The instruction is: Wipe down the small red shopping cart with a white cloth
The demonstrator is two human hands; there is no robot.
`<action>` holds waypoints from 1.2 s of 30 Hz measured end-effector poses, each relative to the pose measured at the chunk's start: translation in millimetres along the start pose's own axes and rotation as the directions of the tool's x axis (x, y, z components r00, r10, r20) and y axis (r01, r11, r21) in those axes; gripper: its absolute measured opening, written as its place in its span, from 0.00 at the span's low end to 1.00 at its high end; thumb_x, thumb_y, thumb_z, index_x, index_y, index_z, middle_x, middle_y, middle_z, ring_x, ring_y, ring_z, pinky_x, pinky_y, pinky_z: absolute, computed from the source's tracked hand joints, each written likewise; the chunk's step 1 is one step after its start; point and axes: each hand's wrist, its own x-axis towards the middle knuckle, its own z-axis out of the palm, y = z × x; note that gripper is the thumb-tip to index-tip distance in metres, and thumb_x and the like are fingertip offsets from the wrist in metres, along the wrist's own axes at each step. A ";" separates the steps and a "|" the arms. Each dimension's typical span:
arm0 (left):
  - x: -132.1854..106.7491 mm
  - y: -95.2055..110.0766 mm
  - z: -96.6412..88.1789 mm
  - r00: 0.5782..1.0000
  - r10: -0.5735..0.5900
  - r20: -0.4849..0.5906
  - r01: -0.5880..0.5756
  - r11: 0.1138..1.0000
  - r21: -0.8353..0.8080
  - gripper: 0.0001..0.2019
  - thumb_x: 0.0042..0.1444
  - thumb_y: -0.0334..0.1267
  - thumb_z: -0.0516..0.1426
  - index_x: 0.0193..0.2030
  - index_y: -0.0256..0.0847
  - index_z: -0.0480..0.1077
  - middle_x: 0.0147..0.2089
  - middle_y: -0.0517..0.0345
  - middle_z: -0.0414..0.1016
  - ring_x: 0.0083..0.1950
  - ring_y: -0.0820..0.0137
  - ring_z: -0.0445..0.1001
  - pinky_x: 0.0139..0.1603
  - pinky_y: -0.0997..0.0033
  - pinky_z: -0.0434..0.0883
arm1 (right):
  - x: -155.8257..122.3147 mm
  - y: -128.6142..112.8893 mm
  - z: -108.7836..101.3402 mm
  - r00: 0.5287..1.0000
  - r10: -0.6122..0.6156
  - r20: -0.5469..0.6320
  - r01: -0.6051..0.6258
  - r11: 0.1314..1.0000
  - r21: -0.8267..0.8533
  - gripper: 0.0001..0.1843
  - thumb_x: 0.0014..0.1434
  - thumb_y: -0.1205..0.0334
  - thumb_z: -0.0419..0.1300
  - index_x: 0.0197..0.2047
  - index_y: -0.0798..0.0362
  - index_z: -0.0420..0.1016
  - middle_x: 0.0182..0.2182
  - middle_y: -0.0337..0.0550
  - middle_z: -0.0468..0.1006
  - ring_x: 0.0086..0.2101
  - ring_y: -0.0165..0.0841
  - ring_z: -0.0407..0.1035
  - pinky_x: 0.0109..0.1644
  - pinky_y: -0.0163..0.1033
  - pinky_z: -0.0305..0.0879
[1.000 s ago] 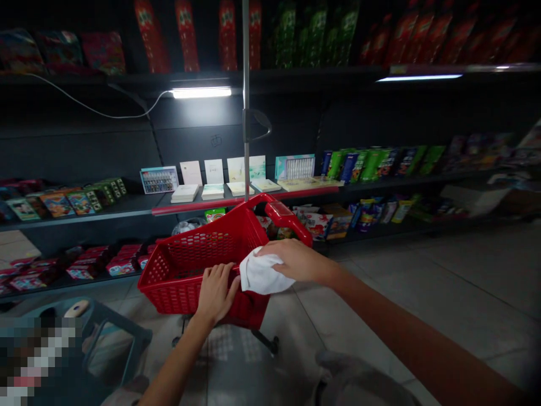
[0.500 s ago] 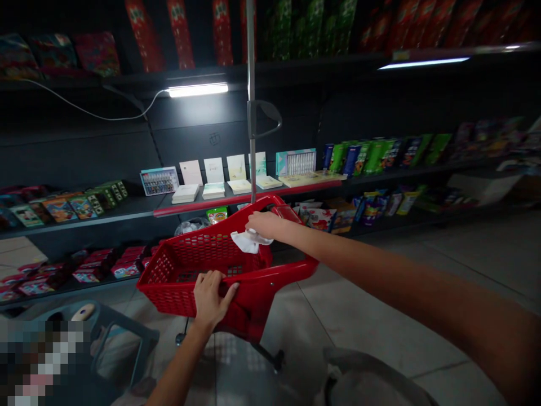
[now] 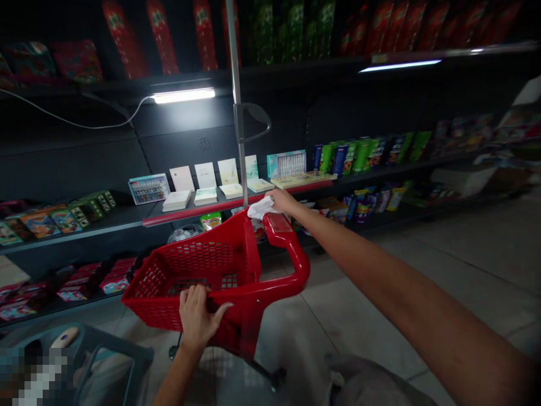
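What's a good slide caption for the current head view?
Left hand on a red shopping cart, right hand holding a white cloth at the cart's far side, before stocked shelves.

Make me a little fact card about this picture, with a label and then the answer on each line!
Left hand: on the near rim of the red shopping cart
Right hand: holding a white cloth by the far end of the handle
Top shelf: red bottles and green bottles
Lower left: blue-grey stool
Light: glowing tube under the top shelf
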 end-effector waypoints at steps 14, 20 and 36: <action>7.0 -1.0 4.2 1.000 0.000 0.010 0.000 1.000 -0.006 0.22 0.58 0.62 0.61 0.39 0.45 0.64 0.35 0.54 0.72 0.41 0.56 0.70 0.45 0.57 0.62 | -179.9 -65.2 -50.4 0.941 -0.336 -0.047 0.339 0.920 0.199 0.05 0.58 0.68 0.62 0.38 0.54 0.78 0.40 0.47 0.78 0.45 0.38 0.69 0.55 0.44 0.65; 4.6 -6.8 1.0 1.000 -0.024 0.004 0.024 0.997 -0.077 0.21 0.57 0.60 0.61 0.39 0.45 0.64 0.36 0.54 0.72 0.41 0.55 0.71 0.44 0.57 0.62 | -205.8 -117.8 -37.8 0.941 -0.318 -0.118 0.336 0.920 0.201 0.09 0.58 0.63 0.67 0.42 0.54 0.75 0.43 0.48 0.78 0.47 0.41 0.69 0.52 0.46 0.70; 11.6 -19.2 -2.3 0.996 -0.069 0.059 0.078 0.984 -0.159 0.17 0.57 0.52 0.63 0.36 0.45 0.62 0.33 0.59 0.70 0.38 0.60 0.70 0.46 0.58 0.62 | -195.6 -90.0 -31.8 0.894 -0.411 -0.181 0.447 0.780 0.437 0.16 0.60 0.77 0.59 0.48 0.52 0.78 0.48 0.47 0.80 0.53 0.36 0.72 0.59 0.44 0.70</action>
